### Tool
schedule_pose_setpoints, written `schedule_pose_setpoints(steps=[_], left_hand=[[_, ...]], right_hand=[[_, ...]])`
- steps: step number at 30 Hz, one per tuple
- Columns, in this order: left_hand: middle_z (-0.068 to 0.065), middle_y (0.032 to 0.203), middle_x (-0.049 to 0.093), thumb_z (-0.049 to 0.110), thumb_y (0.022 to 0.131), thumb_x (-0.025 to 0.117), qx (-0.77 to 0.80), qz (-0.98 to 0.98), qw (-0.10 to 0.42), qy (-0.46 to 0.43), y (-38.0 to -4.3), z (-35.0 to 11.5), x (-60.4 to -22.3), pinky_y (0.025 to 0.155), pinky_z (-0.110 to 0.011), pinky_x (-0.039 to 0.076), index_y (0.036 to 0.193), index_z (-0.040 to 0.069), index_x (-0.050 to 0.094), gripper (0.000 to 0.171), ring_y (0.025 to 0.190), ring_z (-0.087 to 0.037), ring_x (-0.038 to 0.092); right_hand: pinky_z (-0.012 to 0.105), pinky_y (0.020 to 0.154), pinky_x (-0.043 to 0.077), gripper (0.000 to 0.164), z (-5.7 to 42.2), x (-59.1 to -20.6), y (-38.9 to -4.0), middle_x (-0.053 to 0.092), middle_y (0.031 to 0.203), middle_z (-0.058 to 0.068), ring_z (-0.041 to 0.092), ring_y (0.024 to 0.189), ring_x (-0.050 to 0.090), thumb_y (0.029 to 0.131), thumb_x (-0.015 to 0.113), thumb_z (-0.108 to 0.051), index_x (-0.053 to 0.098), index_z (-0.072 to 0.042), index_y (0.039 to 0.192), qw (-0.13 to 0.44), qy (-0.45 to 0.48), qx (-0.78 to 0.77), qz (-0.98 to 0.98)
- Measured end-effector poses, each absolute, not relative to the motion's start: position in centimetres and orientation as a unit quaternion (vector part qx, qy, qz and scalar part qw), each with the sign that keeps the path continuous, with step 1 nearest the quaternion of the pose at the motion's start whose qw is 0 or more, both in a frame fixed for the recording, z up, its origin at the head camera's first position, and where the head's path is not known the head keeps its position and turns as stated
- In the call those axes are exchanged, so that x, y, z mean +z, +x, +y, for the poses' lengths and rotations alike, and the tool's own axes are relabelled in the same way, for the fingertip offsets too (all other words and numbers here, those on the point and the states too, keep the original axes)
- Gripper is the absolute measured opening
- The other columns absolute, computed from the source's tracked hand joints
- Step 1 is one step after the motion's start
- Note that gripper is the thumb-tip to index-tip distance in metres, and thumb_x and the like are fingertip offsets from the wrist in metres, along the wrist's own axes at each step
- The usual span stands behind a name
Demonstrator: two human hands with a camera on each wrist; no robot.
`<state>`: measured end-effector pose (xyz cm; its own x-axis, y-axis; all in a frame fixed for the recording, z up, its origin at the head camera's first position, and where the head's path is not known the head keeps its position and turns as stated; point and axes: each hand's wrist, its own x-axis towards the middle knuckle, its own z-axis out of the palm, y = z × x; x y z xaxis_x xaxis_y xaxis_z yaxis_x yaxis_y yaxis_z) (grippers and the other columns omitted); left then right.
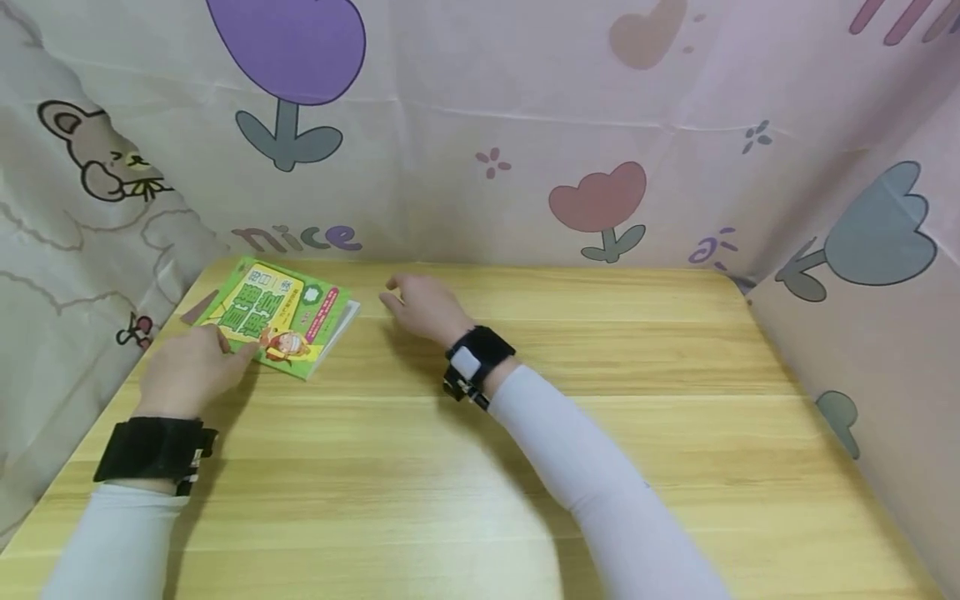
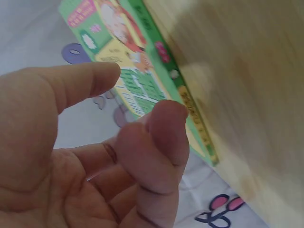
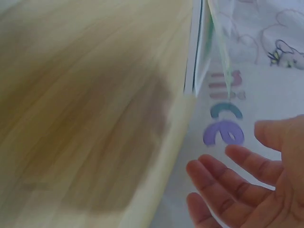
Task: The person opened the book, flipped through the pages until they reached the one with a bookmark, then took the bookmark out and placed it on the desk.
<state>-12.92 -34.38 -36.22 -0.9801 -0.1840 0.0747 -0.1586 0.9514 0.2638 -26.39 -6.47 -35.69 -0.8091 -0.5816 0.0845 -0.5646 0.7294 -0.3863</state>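
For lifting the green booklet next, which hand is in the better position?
Probably the left hand: it is at the near edge of the green booklet, while the right hand is apart, to its right.

It looks like a home corner — a wood-grain table [image 1: 360, 483] boxed in by printed cloth [image 1: 465, 67] (tulips [image 1: 296, 50], a bear [image 1: 108, 154]).

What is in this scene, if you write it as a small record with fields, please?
surface: light wood-grain table
book: green and yellow, lying at the table's far left; white page edges show on its right side
left hand: at the book's near-left side, thumb apart from the fingers; contact unclear
right hand: to the right of the book, apart from it, holding nothing
backdrop: patterned cloth with flowers and the word "nice"
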Motion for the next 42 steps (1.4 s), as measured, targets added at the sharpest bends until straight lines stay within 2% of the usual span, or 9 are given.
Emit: schedule_pose_setpoints(steps=[5,9,14,21,25,32,42], left_hand=[[0.001,0.048,0.035,0.056,0.092,0.051,-0.131,-0.986,0.042,0.092,-13.5,-34.9,-36.6,0.038,-0.028,0.022,0.055,0.011,0.041,0.059,0.042,-0.017,0.035],[0.000,0.049,0.035,0.059,0.092,0.048,-0.133,-0.986,0.034,0.097,-14.0,-34.9,-37.2,0.041,-0.029,0.023,0.057,0.010,0.041,0.061,0.044,-0.017,0.036],[0.000,0.049,0.035,0.058,0.092,0.051,-0.138,-0.984,0.032,0.105,-14.4,-35.0,-37.6,0.042,-0.029,0.023,0.056,0.010,0.040,0.061,0.045,-0.018,0.037],[0.002,0.047,0.031,0.059,0.091,0.052,-0.134,-0.985,0.036,0.099,-14.6,-35.0,-37.6,0.042,-0.029,0.022,0.050,0.012,0.038,0.064,0.043,-0.016,0.033],[0.003,0.047,0.028,0.060,0.091,0.051,-0.133,-0.986,0.033,0.098,-14.7,-35.1,-37.7,0.043,-0.029,0.021,0.048,0.013,0.036,0.065,0.043,-0.015,0.031],[0.002,0.045,0.030,0.044,0.091,0.060,-0.132,-0.987,0.062,0.070,-15.0,-34.4,-37.8,0.042,-0.029,0.022,0.047,0.011,0.038,0.060,0.042,-0.017,0.034],[-0.001,0.048,0.035,0.032,0.091,0.064,-0.153,-0.986,0.038,0.062,-15.5,-32.6,-37.8,0.039,-0.027,0.026,0.057,0.003,0.052,0.046,0.041,-0.016,0.036]], right_hand=[[0.023,0.078,0.048,0.042,-10.4,-36.0,-27.1,0.065,0.114,0.002,0.010,0.087,0.060,0.101,0.046,-0.040,0.059,-0.011,0.129,0.016,-0.287,-0.182,0.940],[0.022,0.064,0.047,0.040,-12.5,-36.8,-27.5,0.064,0.095,-0.002,0.009,0.075,0.057,0.101,0.044,-0.045,0.064,-0.013,0.116,0.024,-0.253,-0.182,0.950],[0.023,0.056,0.045,0.043,-14.0,-37.2,-27.3,0.058,0.080,-0.003,0.010,0.068,0.055,0.100,0.042,-0.050,0.065,-0.014,0.104,0.036,-0.228,-0.173,0.958],[0.022,0.054,0.044,0.025,-15.0,-37.8,-27.4,0.059,0.080,-0.004,0.009,0.066,0.054,0.096,0.057,-0.038,0.067,-0.015,0.097,0.022,-0.218,-0.131,0.967],[0.021,0.055,0.044,0.020,-15.2,-38.4,-27.6,0.058,0.077,-0.005,0.009,0.066,0.053,0.093,0.062,-0.035,0.067,-0.015,0.091,0.023,-0.220,-0.121,0.968],[0.020,0.057,0.044,0.021,-14.2,-38.1,-27.2,0.058,0.075,-0.004,0.009,0.066,0.053,0.090,0.067,-0.035,0.067,-0.013,0.090,0.033,-0.235,-0.125,0.963],[0.019,0.053,0.042,0.025,-11.7,-37.3,-25.7,0.058,0.070,-0.004,0.009,0.059,0.050,0.085,0.072,-0.036,0.066,-0.012,0.087,0.084,-0.263,-0.136,0.952]])
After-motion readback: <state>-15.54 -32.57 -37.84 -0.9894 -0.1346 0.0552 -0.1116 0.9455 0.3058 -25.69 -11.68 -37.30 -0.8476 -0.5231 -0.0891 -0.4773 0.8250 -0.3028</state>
